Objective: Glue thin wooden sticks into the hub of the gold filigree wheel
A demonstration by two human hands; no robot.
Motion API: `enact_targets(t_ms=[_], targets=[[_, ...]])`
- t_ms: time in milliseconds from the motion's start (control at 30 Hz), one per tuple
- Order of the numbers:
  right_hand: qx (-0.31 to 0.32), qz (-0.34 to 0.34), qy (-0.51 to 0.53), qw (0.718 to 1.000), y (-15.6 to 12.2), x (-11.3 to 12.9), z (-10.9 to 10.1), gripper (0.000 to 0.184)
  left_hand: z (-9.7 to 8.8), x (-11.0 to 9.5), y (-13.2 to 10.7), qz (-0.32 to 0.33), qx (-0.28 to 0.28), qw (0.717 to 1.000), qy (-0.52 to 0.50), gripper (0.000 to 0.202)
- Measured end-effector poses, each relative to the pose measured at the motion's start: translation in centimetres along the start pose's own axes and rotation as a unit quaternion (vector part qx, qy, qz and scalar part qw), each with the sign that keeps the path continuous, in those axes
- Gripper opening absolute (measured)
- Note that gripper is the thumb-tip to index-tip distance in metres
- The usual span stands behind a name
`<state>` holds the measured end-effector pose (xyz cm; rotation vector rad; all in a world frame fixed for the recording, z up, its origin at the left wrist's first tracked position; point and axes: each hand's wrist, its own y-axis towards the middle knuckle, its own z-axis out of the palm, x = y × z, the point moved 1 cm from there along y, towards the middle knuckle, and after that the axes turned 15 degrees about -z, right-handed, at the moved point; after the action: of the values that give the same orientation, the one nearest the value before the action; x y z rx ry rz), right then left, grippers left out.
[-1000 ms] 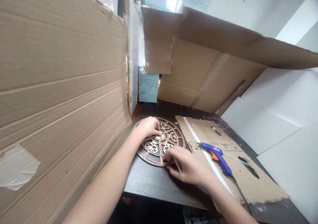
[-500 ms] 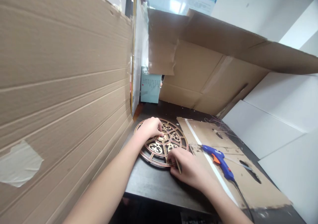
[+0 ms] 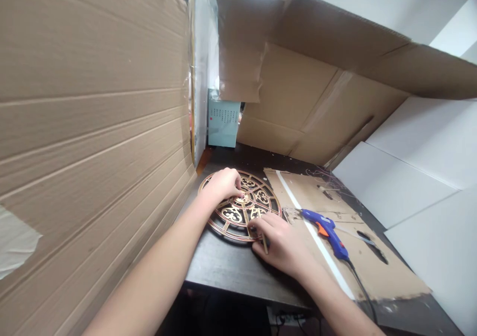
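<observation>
A round ornamental disc (image 3: 261,199) with gold and dark red fretwork lies flat on the dark table (image 3: 223,266). My left hand (image 3: 221,186) rests on the disc's left half, fingers curled down towards its centre. My right hand (image 3: 281,241) sits at the disc's near right edge, fingers pinched round a thin wooden stick (image 3: 264,244) whose tip touches the disc.
A blue and orange glue gun (image 3: 326,229) lies on a flat cardboard sheet (image 3: 372,271) to the right, its cord trailing towards me. Tall cardboard panels (image 3: 93,127) wall in the left and back. White boards (image 3: 421,177) lean at the right. A pale blue box (image 3: 222,123) stands at the back.
The view has tilted slightly downward. Both hands stay on the disc; my right hand with the stick has shifted a little along the near edge.
</observation>
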<state>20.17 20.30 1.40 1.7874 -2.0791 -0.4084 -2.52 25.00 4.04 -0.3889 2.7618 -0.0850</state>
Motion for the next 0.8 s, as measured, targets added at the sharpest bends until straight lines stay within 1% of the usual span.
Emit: enact_targets(t_ms=[233, 467, 600, 800], targets=[[0.021, 0.015, 0.002, 1.0, 0.09, 0.2, -0.3, 0.026, 0.07, -0.09, 0.14, 0.002, 0.001, 1.0, 0.004, 0.028], [0.032, -0.001, -0.008, 0.999, 0.27, 0.18, -0.26, 0.022, 0.05, -0.29, 0.1, -0.005, -0.002, 1.0, 0.005, 0.027], [0.04, 0.021, 0.011, 0.999, 0.11, 0.27, -0.2, 0.026, 0.0, -0.23, 0.06, -0.002, -0.005, 1.0, 0.0, 0.027], [0.017, 0.053, 0.032, 0.998, -0.22, 0.01, 0.34, 0.034, -0.1, -0.23, -0.02, 0.004, -0.002, 1.0, -0.003, 0.027]])
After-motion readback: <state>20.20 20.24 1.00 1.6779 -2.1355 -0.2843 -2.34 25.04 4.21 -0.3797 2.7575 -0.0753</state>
